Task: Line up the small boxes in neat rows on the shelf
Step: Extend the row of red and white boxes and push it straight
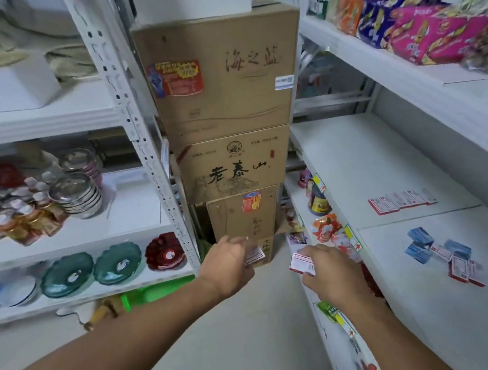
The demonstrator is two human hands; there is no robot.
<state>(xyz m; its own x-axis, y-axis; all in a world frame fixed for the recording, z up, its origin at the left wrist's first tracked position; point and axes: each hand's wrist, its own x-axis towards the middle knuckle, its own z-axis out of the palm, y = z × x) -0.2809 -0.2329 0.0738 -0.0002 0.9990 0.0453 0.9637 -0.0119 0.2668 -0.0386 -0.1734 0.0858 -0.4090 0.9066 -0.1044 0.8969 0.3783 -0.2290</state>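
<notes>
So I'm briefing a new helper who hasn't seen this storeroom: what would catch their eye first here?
Probably the tall stack of brown cardboard cartons dead centre between the white metal racks. Next, the two hands in the foreground: the left hand and right hand each hold a small red-and-white box. On the white shelf at right, a neat row of red-and-white boxes lies behind a loose jumble of blue and red ones.

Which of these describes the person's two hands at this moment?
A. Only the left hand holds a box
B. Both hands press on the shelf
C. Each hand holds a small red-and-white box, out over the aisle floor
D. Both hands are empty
C: the left hand and the right hand each grip a small red-and-white box over the aisle, short of the shelf.
</notes>
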